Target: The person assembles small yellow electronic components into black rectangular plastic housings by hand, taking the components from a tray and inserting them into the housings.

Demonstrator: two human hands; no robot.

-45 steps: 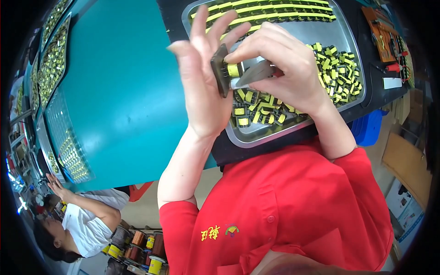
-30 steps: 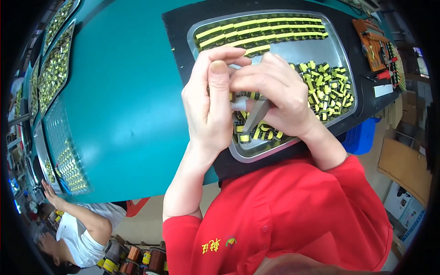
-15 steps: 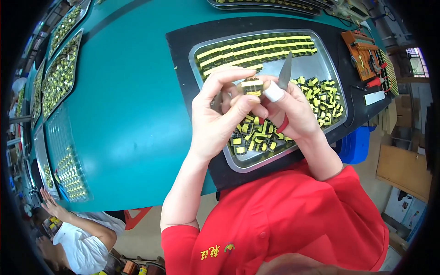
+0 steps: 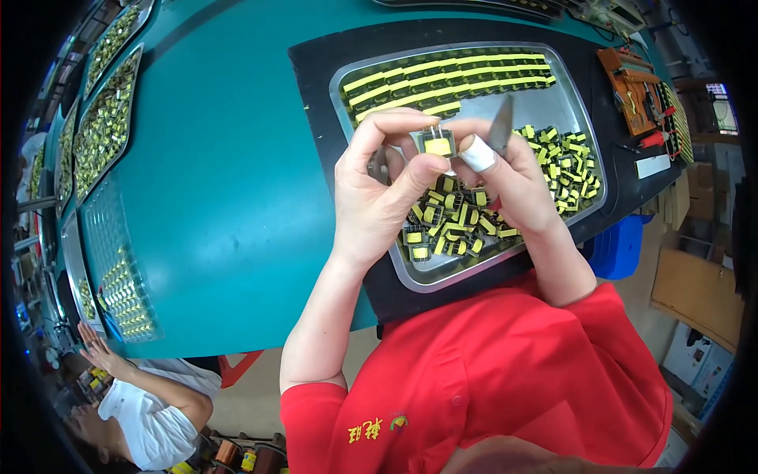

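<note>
A small transformer (image 4: 437, 146) with a black core and yellow tape is pinched between the thumb and fingers of my left hand (image 4: 371, 182), its pins turned upward. Close beside it is my right hand (image 4: 519, 186), with white tape wrapped around the thumb. That hand is closed on a pair of scissors (image 4: 501, 125); a grey pointed blade sticks up past the fingers, while the red handle is mostly hidden under the palm. Below both hands lies a metal tray (image 4: 493, 105) with neat rows of transformers (image 4: 450, 75) at its far side and loose transformers (image 4: 450, 221) heaped nearer.
The tray rests on a black mat (image 4: 316, 87) over a green table (image 4: 229, 189). An orange tool holder (image 4: 628, 87) stands at the right, and a blue bin (image 4: 620, 249) is below the edge. At far left are more filled trays (image 4: 103, 126) and a co-worker's hand (image 4: 103, 351).
The transformer has been tilted, so a broad yellow face and its pins now show. The scissors' blade leans a bit more to the right, and the red handle is less visible.
</note>
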